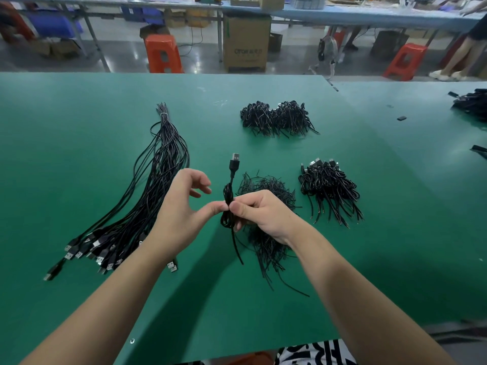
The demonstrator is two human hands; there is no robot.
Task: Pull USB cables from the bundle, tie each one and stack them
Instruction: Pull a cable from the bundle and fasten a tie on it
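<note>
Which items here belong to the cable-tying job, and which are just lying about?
Job:
coiled USB cable, pinched by left hand and right hand
untied bundle
tie pile
tied stacks

Lying about:
orange stools
cardboard box

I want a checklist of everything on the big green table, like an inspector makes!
Surface: green table, mostly bare at the near edge.
Job's things: loose bundle on the left; folded cable held upright, plug on top; tied stacks.
Clutter: pile of thin black ties under the right hand; small black bits far right.
Hands: left hand pinches the folded cable; right hand grips it.
Cables: all black.
Surroundings: orange stools, cardboard box, another bench.
</note>
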